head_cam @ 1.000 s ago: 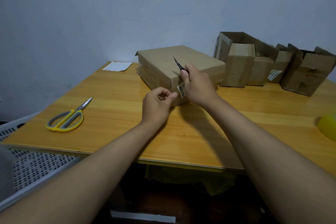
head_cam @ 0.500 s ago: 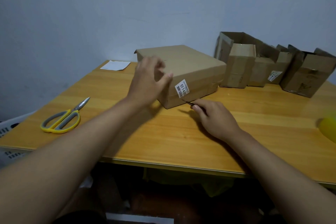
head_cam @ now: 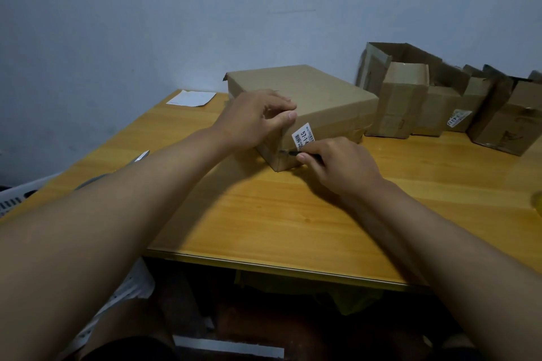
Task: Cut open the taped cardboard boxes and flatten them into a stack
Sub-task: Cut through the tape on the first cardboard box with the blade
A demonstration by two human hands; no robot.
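Observation:
A flat, closed cardboard box (head_cam: 322, 97) with a white barcode label (head_cam: 302, 138) lies on the wooden table (head_cam: 293, 214). My left hand (head_cam: 255, 120) grips the box's near top corner, fingers curled over the top and thumb on the side. My right hand (head_cam: 337, 164) pinches a small dark knife (head_cam: 289, 153). Its blade tip touches the box's near vertical corner, just below the label.
Several opened cardboard boxes (head_cam: 434, 97) stand in a row at the back right against the wall. A white paper slip (head_cam: 192, 97) lies at the back left. Scissors (head_cam: 140, 157) lie left, partly hidden by my left forearm. A white perforated basket (head_cam: 17, 196) sits beside the table.
My left hand moved from the table onto the box's near corner. My right hand brought the knife down from the box top to the low near corner.

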